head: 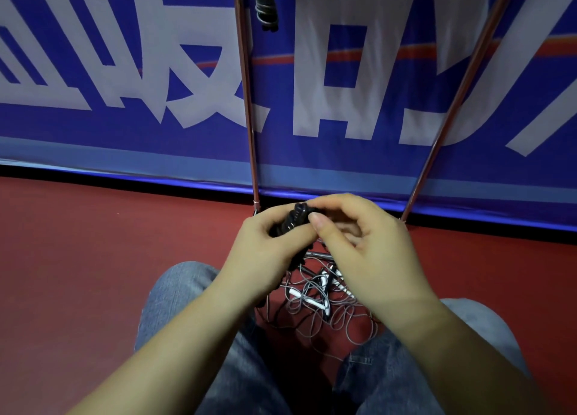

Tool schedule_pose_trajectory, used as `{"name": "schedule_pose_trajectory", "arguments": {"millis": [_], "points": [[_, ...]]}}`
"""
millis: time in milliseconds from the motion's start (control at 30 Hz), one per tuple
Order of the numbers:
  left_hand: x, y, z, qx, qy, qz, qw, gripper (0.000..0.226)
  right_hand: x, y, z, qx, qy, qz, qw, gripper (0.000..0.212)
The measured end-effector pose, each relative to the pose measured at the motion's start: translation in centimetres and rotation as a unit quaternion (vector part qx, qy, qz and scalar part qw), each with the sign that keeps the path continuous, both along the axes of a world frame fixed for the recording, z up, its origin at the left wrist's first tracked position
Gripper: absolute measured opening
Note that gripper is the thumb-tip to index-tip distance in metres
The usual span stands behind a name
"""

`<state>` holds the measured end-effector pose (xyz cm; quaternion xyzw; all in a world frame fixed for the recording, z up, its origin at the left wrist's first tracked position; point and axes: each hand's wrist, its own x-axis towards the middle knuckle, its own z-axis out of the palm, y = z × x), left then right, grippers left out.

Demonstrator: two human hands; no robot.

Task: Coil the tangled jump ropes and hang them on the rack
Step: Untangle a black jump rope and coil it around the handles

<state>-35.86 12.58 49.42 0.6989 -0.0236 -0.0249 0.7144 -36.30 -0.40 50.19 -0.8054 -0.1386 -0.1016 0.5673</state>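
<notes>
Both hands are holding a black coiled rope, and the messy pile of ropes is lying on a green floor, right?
Not quite. The head view shows the floor is red. The left hand and right hand do hold the black coiled rope, above the messy pile of ropes.

At mid-frame the left hand (268, 246) and right hand (359, 242) meet around a coiled rope bundle (293, 221), above the tangled ropes (321, 302) on the floor (93, 242) between the knees. Behind them two rack poles (246, 102) rise against the banner (125, 71) filling the upper frame. Another coiled rope (265, 5) hangs at top centre, just right of the left pole.
</notes>
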Motion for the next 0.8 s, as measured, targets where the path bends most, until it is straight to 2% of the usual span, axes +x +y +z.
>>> {"name": "schedule_pose_trajectory", "arguments": {"millis": [67,167,267,333,400,467,500,533,633,700,767,800], "points": [[-0.1,0.1,0.1,0.01,0.009,-0.005,1.0,0.009,0.4,-0.4,0.3,-0.028,0.024,0.014,0.999,0.015],[-0.3,0.2,0.5,0.015,0.02,-0.027,0.999,0.017,0.8,-0.8,0.8,-0.072,0.027,0.037,0.996,0.009],[-0.3,0.1,0.9,0.015,0.028,-0.05,0.998,0.02,1.0,-1.1,1.0,-0.057,0.056,0.062,0.995,0.013],[-0.2,0.1,0.9,0.016,0.038,-0.054,0.998,0.02,1.4,-1.4,0.9,0.003,0.095,0.064,0.993,0.014],[-0.1,0.2,1.0,0.014,0.049,-0.056,0.997,0.02,1.5,-1.7,0.8,0.115,0.16,0.088,0.976,0.009],[-0.1,0.3,1.0,0.015,0.052,-0.064,0.997,0.021,1.5,-1.7,0.8,0.205,0.214,0.12,0.947,0.022],[-0.2,0.3,1.0,0.015,0.049,-0.066,0.997,0.022,1.3,-1.7,0.8,0.208,0.222,0.132,0.943,0.026],[-0.1,0.4,0.9,0.017,0.043,-0.065,0.997,0.023,1.2,-1.6,1.0,0.18,0.218,0.136,0.95,0.027],[0.1,0.7,0.3,0.043,0.012,-0.053,0.998,0.02,1.2,-1.6,1.1,-0.009,0.148,0.079,0.986,0.04],[0.2,0.9,-0.3,0.073,-0.014,-0.051,0.996,0.015,1.5,-1.6,1.0,-0.028,0.164,0.047,0.985,0.04],[0.3,1.4,-1.0,0.119,-0.045,-0.055,0.99,0.024,1.8,-1.7,1.0,0.094,0.243,0.048,0.964,0.031],[0.5,1.8,-1.3,0.142,-0.061,-0.057,0.986,0.027,2.0,-1.8,1.1,0.179,0.284,0.046,0.941,0.026]]}}
